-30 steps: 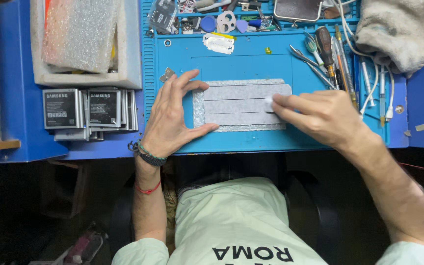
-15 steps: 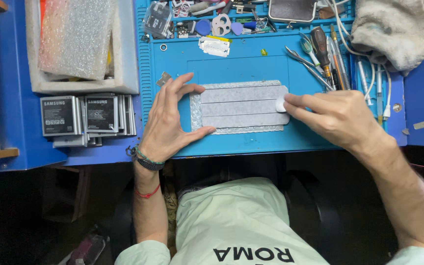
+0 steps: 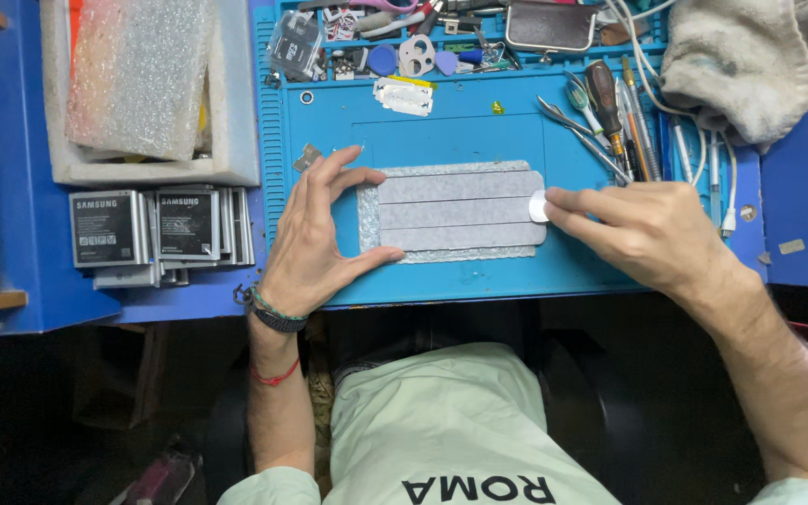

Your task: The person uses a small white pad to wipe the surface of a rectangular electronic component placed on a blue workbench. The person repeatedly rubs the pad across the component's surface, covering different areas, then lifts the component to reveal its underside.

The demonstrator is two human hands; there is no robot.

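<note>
Left hand: spread open, sheet's left edge braced by thumb and fingers.
Right hand: pinched on white tab at right edge.
Grey strip sheet: flat between hands, on blue mat.
Beyond: bare mat, then tools.

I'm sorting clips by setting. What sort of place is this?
Most likely a phone or small-electronics repair bench: a blue ridged work mat, screwdrivers and tweezers laid along its edge, and stacked flat batteries beside it.
</note>
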